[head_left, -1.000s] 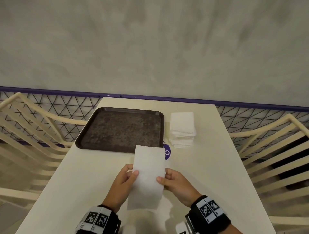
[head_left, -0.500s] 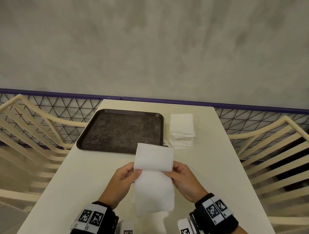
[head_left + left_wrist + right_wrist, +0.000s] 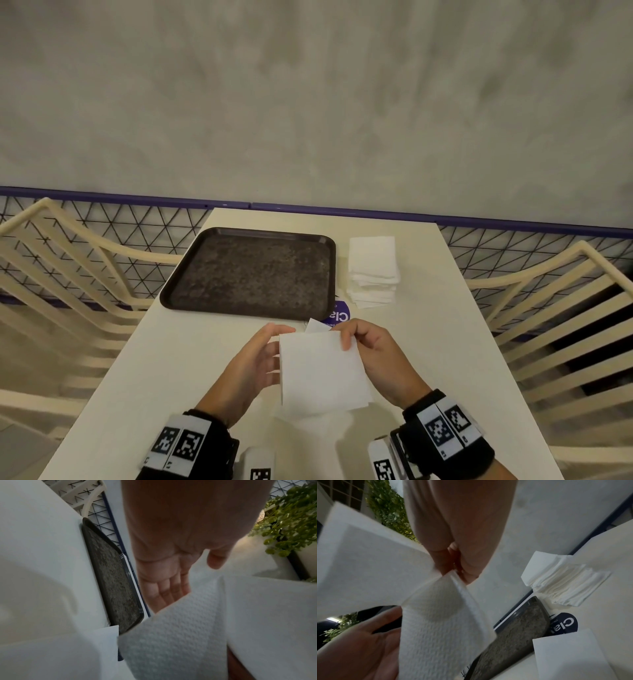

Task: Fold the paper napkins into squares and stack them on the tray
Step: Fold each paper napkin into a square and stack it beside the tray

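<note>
napkin folded, btwn both hands

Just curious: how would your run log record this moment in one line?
step: folding | right hand: pinches napkin | left hand: supports napkin | tray: no napkins

One tray, one napkin stack, one held napkin, two hands, two chairs, one table

The napkin is covering the left hand's fingertips and part of the right hand's fingers. The tray is hiding part of a purple sticker, so its lettering is reading incompletely. Both wrist views are blurring, with the napkin running off their edges.
</note>
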The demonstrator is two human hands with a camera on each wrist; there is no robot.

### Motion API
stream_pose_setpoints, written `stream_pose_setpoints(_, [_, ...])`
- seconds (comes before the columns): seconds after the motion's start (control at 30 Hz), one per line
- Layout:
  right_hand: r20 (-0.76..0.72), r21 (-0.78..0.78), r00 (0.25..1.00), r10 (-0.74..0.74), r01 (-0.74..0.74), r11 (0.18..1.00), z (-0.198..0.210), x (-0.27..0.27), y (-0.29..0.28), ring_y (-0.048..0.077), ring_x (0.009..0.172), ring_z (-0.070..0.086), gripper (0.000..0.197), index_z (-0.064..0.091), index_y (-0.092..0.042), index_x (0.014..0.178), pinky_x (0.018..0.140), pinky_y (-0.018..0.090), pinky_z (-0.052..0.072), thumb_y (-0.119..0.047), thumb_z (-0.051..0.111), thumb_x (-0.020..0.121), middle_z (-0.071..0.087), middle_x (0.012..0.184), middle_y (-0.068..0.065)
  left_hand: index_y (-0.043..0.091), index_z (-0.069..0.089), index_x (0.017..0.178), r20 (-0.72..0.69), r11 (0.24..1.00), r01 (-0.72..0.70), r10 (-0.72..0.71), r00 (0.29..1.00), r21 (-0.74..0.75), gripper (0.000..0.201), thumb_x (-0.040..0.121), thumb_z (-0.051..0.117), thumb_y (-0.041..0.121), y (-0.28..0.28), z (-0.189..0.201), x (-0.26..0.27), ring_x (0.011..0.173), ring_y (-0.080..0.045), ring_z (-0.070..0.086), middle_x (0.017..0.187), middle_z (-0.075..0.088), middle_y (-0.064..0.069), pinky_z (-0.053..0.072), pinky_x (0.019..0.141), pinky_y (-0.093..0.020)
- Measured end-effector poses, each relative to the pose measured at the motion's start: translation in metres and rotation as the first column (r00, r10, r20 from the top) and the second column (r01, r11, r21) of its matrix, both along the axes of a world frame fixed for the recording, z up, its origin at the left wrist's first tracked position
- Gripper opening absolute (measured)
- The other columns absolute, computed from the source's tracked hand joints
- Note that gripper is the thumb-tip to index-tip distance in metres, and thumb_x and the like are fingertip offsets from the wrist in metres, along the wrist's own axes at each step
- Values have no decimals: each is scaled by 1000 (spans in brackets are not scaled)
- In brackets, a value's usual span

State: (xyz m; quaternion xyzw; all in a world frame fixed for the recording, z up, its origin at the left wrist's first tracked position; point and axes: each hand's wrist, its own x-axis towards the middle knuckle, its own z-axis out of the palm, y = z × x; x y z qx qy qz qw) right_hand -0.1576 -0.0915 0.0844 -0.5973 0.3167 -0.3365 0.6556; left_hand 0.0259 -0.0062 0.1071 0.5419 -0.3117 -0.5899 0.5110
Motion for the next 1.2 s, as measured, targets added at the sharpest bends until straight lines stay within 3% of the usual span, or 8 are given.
stream_pose_setpoints(0.23, [-154, -285, 986, -70, 24, 958, 2, 0, 3, 10, 92, 62, 47, 54, -29, 59, 77, 19, 46, 10, 48, 84, 70, 98, -3, 8, 65, 101, 99, 999, 38, -36, 994, -26, 23, 93, 48, 21, 2, 8, -3, 78, -12, 64, 84, 68, -2, 51, 70, -23])
stream_pose_setpoints(0.4, [-130, -388, 983, -132, 72, 919, 8, 3, 6, 9, 95, 62, 38, 56, -35, 56, 81, 18, 45, -4, 46, 75, 69, 96, -11, 15, 68, 96, 264, 994, 25, 4, 965, -104, 22, 80, 70, 30, 1, 11, -3, 78, -12, 68, 84, 73, -3, 51, 69, -22])
stream_pose_setpoints(0.57, [-87, -300, 992, -93, 63, 952, 9, 0, 5, 13, 98, 63, 44, 60, -30, 63, 84, 21, 46, 8, 45, 80, 70, 99, -3, 7, 67, 94, 282, 986, -43, 88, 955, -162, 14, 80, 68, 6, 1, 8, -2, 82, -18, 69, 88, 74, -5, 54, 66, -22])
stream_pose_setpoints(0.67, [-25, -182, 999, -40, 35, 983, 11, -1, 4, 17, 94, 64, 35, 61, -17, 88, 82, 25, 50, 15, 49, 86, 70, 97, 5, 9, 66, 95, 234, 981, -63, 105, 967, -181, 16, 81, 66, 2, 1, 11, -1, 82, -15, 70, 88, 74, -2, 54, 64, -21])
stream_pose_setpoints(0.87, [-55, -105, 998, -26, 20, 994, 18, -3, 3, 11, 83, 64, 22, 65, -13, 97, 70, 21, 49, 2, 51, 91, 71, 91, -2, 13, 64, 97, 217, 974, -84, 130, 967, -208, 26, 76, 69, -1, 1, 11, 0, 81, -13, 68, 89, 73, -1, 55, 66, -23])
stream_pose_setpoints(0.97, [-33, 10, 999, -3, 4, 1000, 19, -1, 2, 16, 87, 63, 17, 67, -18, 102, 77, 29, 49, -12, 56, 90, 70, 98, 5, 13, 62, 98, 221, 974, -78, 126, 967, -215, 28, 76, 69, -3, 0, 9, 0, 78, -10, 67, 86, 72, 3, 55, 66, -22])
stream_pose_setpoints(1.07, [76, 141, 995, 71, -81, 987, 19, -3, -1, 21, 93, 60, 44, 66, -19, 110, 84, 36, 48, -41, 55, 74, 66, 102, 7, 13, 62, 98, 228, 972, -65, 117, 967, -225, 29, 75, 69, -3, 0, 8, 1, 78, -8, 67, 85, 72, 5, 54, 65, -20])
stream_pose_setpoints(1.2, [-140, -95, 989, 38, -52, 994, 19, 0, -2, 15, 98, 61, 30, 68, -26, 105, 83, 28, 50, -45, 56, 86, 67, 102, -5, 12, 62, 99, 237, 972, -27, 84, 968, -235, 29, 75, 70, -2, 0, 7, 0, 80, -9, 65, 86, 71, 5, 53, 67, -21])
